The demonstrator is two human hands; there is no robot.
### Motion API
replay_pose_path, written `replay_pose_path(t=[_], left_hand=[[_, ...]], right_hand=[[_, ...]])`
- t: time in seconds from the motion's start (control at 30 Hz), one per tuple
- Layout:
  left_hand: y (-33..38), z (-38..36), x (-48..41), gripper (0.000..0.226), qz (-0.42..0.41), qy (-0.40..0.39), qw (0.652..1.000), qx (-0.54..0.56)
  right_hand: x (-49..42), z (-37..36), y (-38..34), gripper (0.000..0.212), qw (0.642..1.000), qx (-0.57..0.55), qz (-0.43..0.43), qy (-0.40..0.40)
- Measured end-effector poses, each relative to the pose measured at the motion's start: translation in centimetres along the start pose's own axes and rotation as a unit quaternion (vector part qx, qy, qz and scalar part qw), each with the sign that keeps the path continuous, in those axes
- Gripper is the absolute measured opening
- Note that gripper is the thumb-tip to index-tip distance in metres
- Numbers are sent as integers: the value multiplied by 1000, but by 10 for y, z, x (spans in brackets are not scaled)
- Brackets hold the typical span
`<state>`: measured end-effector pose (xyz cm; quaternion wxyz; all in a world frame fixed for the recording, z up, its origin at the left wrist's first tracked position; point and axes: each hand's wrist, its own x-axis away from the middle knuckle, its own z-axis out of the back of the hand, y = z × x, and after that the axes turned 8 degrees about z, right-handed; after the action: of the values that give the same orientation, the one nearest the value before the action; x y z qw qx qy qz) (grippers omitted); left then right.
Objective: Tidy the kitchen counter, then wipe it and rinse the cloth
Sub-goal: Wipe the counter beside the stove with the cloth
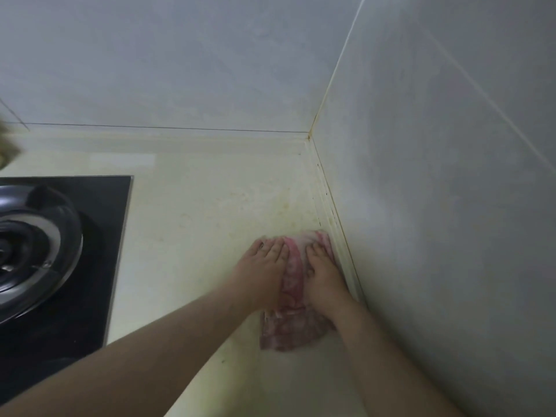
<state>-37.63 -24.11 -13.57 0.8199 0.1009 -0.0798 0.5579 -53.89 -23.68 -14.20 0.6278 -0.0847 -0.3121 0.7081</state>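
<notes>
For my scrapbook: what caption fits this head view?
The left hand and right hand press a cloth on the counter.

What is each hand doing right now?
Left hand: open, pressing flat on the pink cloth.
Right hand: open, pressing the same cloth.

no readable text, no labels, no numbers anywhere

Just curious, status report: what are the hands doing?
Left hand, right hand flat, pressing pink patterned cloth. Cloth on cream counter beside grey wall. Black stove apart, left.
</notes>
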Motion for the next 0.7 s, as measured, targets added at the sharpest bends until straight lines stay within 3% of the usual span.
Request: replay_pose_path(t=[0.27, 0.7], left_hand=[[-1, -10, 15, 116, -10, 6, 1000, 12], [23, -37, 89, 119, -64, 32, 997, 21]], right_hand=[[14, 5, 0, 58, 999, -51, -4, 2], [119, -29, 20, 80, 999, 38, 13, -7]])
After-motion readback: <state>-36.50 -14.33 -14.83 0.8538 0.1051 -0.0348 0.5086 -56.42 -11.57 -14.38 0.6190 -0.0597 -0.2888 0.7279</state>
